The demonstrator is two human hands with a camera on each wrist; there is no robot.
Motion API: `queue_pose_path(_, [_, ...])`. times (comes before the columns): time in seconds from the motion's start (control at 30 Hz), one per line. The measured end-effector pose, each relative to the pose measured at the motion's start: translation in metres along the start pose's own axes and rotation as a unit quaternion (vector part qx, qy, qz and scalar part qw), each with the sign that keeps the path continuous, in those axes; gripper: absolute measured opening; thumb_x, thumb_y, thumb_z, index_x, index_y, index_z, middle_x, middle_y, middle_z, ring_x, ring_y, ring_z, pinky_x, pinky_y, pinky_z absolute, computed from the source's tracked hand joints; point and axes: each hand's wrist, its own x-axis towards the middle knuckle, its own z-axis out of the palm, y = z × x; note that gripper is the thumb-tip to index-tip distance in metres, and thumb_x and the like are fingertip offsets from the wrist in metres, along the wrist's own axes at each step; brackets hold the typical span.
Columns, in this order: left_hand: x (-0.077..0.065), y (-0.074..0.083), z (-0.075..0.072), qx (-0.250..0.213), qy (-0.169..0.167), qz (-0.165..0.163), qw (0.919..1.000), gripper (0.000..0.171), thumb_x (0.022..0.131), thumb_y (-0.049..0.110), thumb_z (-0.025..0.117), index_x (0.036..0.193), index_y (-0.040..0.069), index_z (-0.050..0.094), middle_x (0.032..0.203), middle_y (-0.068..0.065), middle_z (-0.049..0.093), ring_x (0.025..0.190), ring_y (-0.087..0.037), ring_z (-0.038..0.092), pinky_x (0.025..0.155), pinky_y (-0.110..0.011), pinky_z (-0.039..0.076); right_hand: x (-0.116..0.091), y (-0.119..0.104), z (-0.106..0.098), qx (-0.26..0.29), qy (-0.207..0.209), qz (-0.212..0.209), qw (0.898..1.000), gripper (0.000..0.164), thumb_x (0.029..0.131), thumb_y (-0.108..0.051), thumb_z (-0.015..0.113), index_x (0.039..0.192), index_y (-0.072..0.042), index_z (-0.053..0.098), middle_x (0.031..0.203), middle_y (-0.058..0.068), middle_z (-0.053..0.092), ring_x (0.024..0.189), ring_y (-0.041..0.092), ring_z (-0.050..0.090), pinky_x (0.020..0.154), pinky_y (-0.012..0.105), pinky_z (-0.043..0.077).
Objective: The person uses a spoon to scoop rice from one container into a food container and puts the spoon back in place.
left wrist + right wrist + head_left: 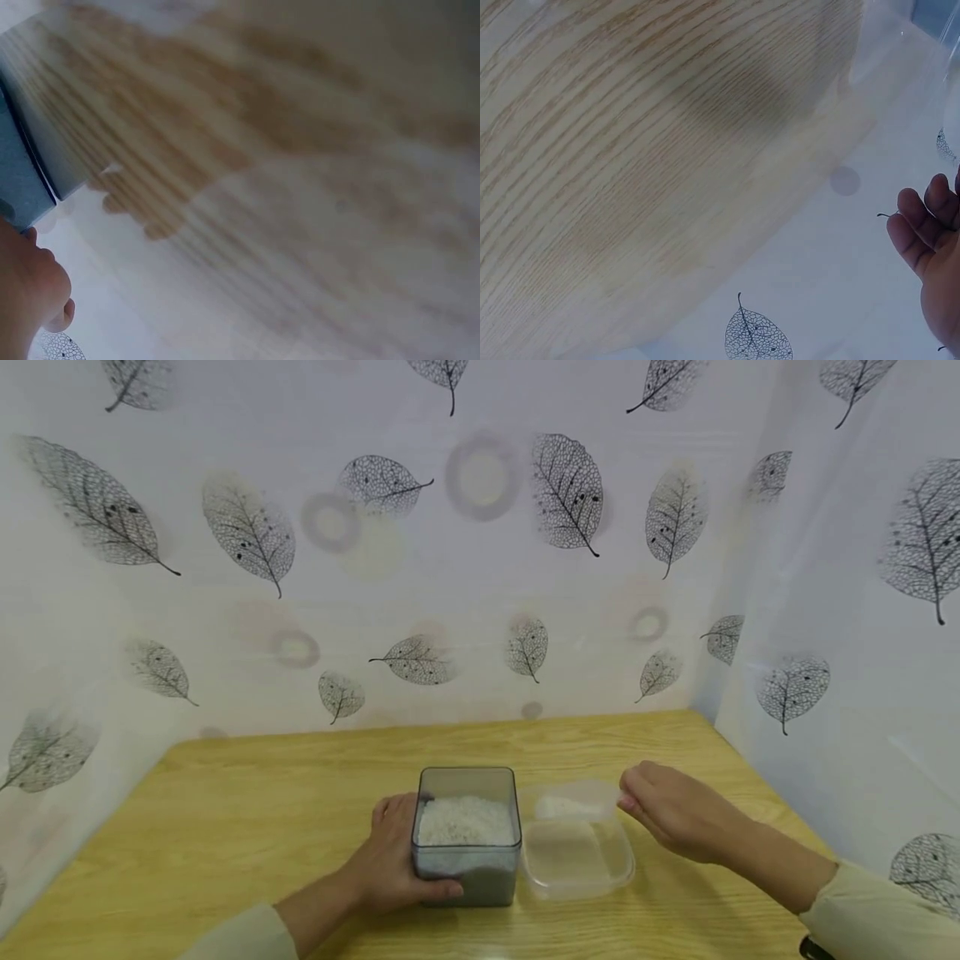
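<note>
A square, smoky-grey see-through container (480, 881) stands on the table, holding white rice (465, 821). My left hand (390, 860) grips its left side, with the thumb across the front and the fingers toward the back. In the left wrist view, part of the grey container (19, 165) shows beside that hand. Just to the right, a shallow clear plastic box (577, 864) sits on the wood. Over its far side my right hand (675, 810) pinches a blurred translucent plastic piece (592, 795) with white contents; its exact kind is unclear. Curled fingers show in the right wrist view.
The wood-grain table (285, 810) extends around both containers. Behind and at the sides hangs a pale curtain (480, 568) printed with dark leaves. A dark band (813, 947) sits near the right sleeve.
</note>
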Motion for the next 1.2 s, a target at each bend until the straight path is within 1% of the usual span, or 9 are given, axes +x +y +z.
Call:
queue_pose_path(0.27, [-0.001, 0.000, -0.001, 0.001, 0.003, 0.003, 1.0000, 0.110, 0.065, 0.083, 0.070, 0.138, 0.007, 0.039, 0.125, -0.001, 0.051, 0.121, -0.024, 0.043, 0.107, -0.050, 0.020, 0.007, -0.001, -0.002, -0.020, -0.028, -0.006, 0.999, 0.020, 0.099, -0.017, 0.061, 0.087, -0.021, 0.046, 0.078, -0.016, 0.032, 0.072, 0.000, 0.030, 0.064, 0.018, 0.031])
queue_pose_path(0.47, [-0.001, 0.001, -0.001, -0.005, -0.003, -0.009, 0.9999, 0.112, 0.064, 0.082, 0.071, 0.139, 0.006, 0.038, 0.126, -0.002, 0.051, 0.122, -0.025, 0.043, 0.107, -0.049, 0.019, 0.012, -0.001, -0.007, -0.035, -0.034, -0.027, 0.998, 0.017, 0.099, -0.021, 0.061, 0.088, -0.021, 0.048, 0.079, -0.016, 0.035, 0.072, 0.000, 0.031, 0.065, 0.018, 0.033])
queue_pose_path(0.67, [-0.002, 0.001, 0.000, -0.009, -0.007, -0.013, 0.9999, 0.111, 0.064, 0.082, 0.071, 0.139, 0.007, 0.037, 0.125, -0.001, 0.051, 0.122, -0.025, 0.043, 0.107, -0.051, 0.019, 0.014, -0.003, -0.014, -0.047, -0.024, -0.045, 0.998, 0.014, 0.098, -0.020, 0.063, 0.089, -0.019, 0.052, 0.080, -0.015, 0.041, 0.073, 0.000, 0.034, 0.064, 0.018, 0.037])
queue_pose_path(0.77, [-0.001, 0.001, 0.000, -0.010, -0.008, -0.013, 0.9998, 0.112, 0.064, 0.082, 0.071, 0.139, 0.007, 0.037, 0.124, 0.000, 0.051, 0.123, -0.025, 0.043, 0.108, -0.051, 0.019, 0.016, -0.003, -0.018, -0.056, -0.012, -0.056, 0.997, 0.013, 0.099, -0.021, 0.060, 0.088, -0.018, 0.053, 0.080, -0.013, 0.042, 0.073, 0.000, 0.035, 0.064, 0.019, 0.037])
queue_pose_path(0.87, [-0.001, 0.000, 0.001, -0.005, -0.005, -0.011, 0.9999, 0.112, 0.064, 0.083, 0.071, 0.138, 0.007, 0.037, 0.124, -0.001, 0.051, 0.122, -0.025, 0.044, 0.108, -0.051, 0.020, 0.020, -0.003, -0.021, -0.061, 0.005, -0.064, 0.996, 0.017, 0.103, -0.024, 0.054, 0.087, -0.018, 0.053, 0.079, -0.013, 0.043, 0.072, 0.001, 0.034, 0.063, 0.018, 0.036])
queue_pose_path(0.97, [0.000, 0.000, 0.002, -0.002, -0.002, -0.009, 1.0000, 0.111, 0.064, 0.083, 0.071, 0.138, 0.006, 0.038, 0.123, -0.001, 0.051, 0.122, -0.024, 0.044, 0.107, -0.050, 0.020, 0.026, -0.002, -0.025, -0.063, 0.035, -0.067, 0.995, 0.025, 0.107, -0.028, 0.045, 0.086, -0.017, 0.054, 0.078, -0.011, 0.045, 0.071, 0.003, 0.036, 0.062, 0.019, 0.036])
queue_pose_path(1.1, [0.000, 0.000, 0.001, -0.003, -0.003, -0.009, 0.9999, 0.110, 0.064, 0.082, 0.071, 0.137, 0.007, 0.038, 0.122, 0.000, 0.051, 0.121, -0.024, 0.043, 0.106, -0.050, 0.020, 0.037, -0.005, -0.031, -0.077, 0.101, -0.057, 0.990, 0.038, 0.109, -0.033, 0.035, 0.086, -0.012, 0.057, 0.077, -0.006, 0.049, 0.069, 0.008, 0.042, 0.059, 0.023, 0.038])
queue_pose_path(1.2, [0.000, 0.001, 0.001, -0.003, -0.003, -0.008, 1.0000, 0.110, 0.064, 0.082, 0.071, 0.137, 0.006, 0.039, 0.122, 0.001, 0.051, 0.120, -0.024, 0.043, 0.106, -0.050, 0.020, 0.047, -0.009, -0.036, -0.089, 0.154, -0.040, 0.983, 0.043, 0.109, -0.035, 0.033, 0.086, -0.008, 0.058, 0.077, -0.001, 0.051, 0.068, 0.012, 0.045, 0.057, 0.026, 0.039])
